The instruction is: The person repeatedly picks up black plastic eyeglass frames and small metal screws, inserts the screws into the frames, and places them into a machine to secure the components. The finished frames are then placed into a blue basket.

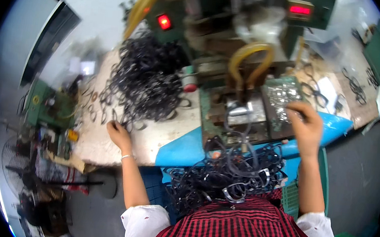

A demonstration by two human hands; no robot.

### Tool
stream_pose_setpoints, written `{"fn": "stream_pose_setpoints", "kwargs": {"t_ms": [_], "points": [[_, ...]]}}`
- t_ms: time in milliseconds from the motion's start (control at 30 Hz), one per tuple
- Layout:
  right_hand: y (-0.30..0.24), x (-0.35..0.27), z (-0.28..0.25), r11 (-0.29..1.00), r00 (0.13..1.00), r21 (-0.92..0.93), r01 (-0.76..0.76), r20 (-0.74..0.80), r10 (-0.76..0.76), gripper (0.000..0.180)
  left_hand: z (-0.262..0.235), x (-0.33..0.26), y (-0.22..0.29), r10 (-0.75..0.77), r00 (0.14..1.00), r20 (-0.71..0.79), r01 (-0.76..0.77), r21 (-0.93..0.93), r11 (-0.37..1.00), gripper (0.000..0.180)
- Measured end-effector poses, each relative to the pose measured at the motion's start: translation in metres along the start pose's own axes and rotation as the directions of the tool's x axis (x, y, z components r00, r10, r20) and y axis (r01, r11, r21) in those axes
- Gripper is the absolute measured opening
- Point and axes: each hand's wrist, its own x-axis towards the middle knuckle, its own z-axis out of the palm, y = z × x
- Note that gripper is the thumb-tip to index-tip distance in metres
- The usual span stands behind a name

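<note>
My left hand (118,138) is at the near edge of a big heap of dark eyeglass frames (150,76) on the table. Its fingers are bent together at the loose frames; what they grip, if anything, is too blurred to make out. Over a green tray of small shiny metal pieces (281,98), my right hand (309,125) has thumb and fingers pinched; anything between them is too small to see. Between the hands stands a green machine (210,97), with a clear-looking eyeglass frame (239,118) at its metal fixture (255,112).
More frames (234,177) are piled against my lap, beside blue sheeting (182,147). Yellow hoses (251,49) loop over the machine, with red lit displays (299,10) behind. Several loose frames (314,91) lie at the right. A fan (15,154) stands at left.
</note>
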Motion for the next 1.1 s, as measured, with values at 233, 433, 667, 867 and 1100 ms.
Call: {"fn": "stream_pose_setpoints", "kwargs": {"t_ms": [233, 433, 667, 867, 1100], "points": [[-0.041, 0.015, 0.073, 0.97, 0.969, 0.023, 0.243, -0.04, -0.242, 0.021, 0.016, -0.05, 0.103, 0.297, 0.954, 0.033, -0.287, -0.174, 0.942, 0.018], [-0.046, 0.009, 0.085, 0.914, 1.0, 0.405, -0.016, 0.027, 0.006, 0.039, -0.037, -0.077, 0.247, 0.229, 0.972, 0.057, -0.029, -0.934, 0.356, 0.02], [-0.06, 0.0, 0.095, 0.813, 0.996, 0.576, -0.086, 0.039, 0.078, 0.047, -0.052, -0.074, 0.352, 0.566, 0.824, -0.031, -0.21, -0.944, 0.254, 0.021], [-0.077, -0.006, 0.068, 0.936, 0.984, 0.349, -0.04, 0.178, -0.025, 0.058, -0.061, -0.098, 0.344, 0.726, 0.688, 0.016, -0.239, -0.939, 0.248, 0.009], [0.04, 0.021, 0.01, 0.976, 0.975, -0.218, 0.024, -0.209, -0.071, 0.044, -0.043, -0.127, 0.331, 0.967, 0.252, -0.04, -0.637, -0.759, 0.135, 0.03]]}}
